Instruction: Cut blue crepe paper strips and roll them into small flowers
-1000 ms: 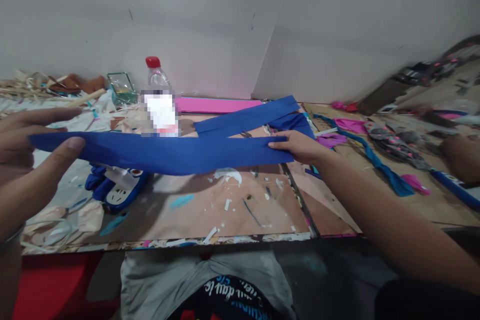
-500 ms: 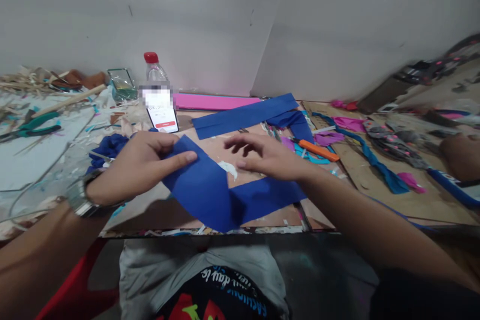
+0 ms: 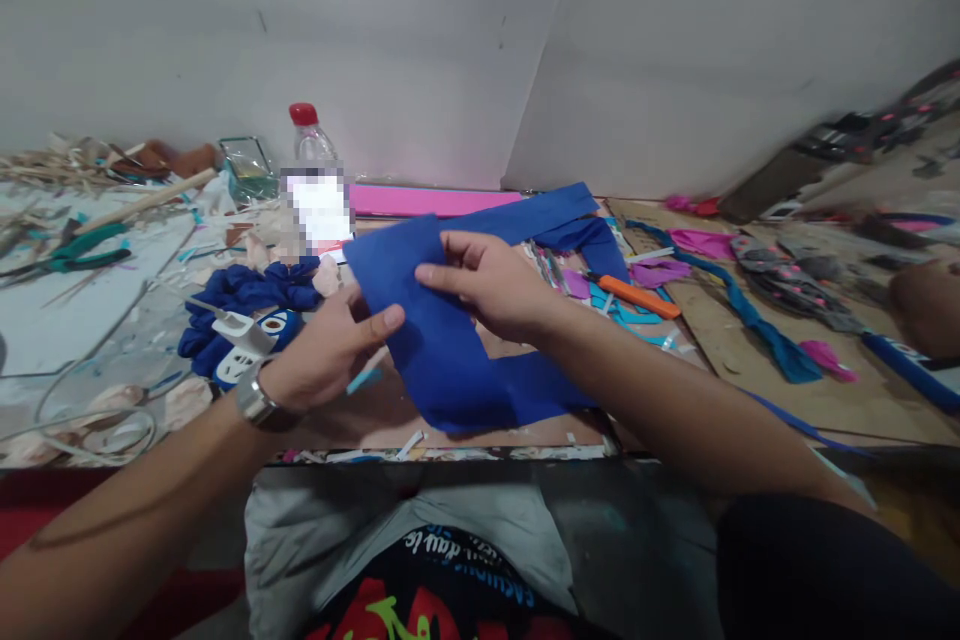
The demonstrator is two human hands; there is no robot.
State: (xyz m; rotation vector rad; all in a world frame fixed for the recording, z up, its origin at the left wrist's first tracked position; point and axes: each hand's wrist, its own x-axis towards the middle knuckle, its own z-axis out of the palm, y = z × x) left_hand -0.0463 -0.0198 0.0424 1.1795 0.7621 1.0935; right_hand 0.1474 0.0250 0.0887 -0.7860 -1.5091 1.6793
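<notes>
A wide strip of blue fabric [image 3: 442, 350] is raised at its left end and bends down to lie along the table toward the right. My left hand [image 3: 337, 340] pinches its left edge, thumb in front and fingers behind. At the right edge of the raised part, my right hand [image 3: 487, 280] grips the fabric between thumb and fingers. Behind the hands lies another blue strip [image 3: 525, 213], with a folded blue piece near its right end. An orange utility knife [image 3: 637, 296] rests right of my right hand.
Left are a power strip [image 3: 244, 360] with a white plug, crumpled blue cloth [image 3: 214, 290] and green-handled pliers [image 3: 86, 248]. A lit phone [image 3: 321, 210] leans before a red-capped bottle [image 3: 304, 115]. Teal and pink scraps [image 3: 750, 320] lie right, and part of another person's hand [image 3: 926, 310] shows.
My right hand has moved left and closed on the fabric, where before it hovered free. The raised end has been lifted higher, and my left hand has shifted right and lower along its edge.
</notes>
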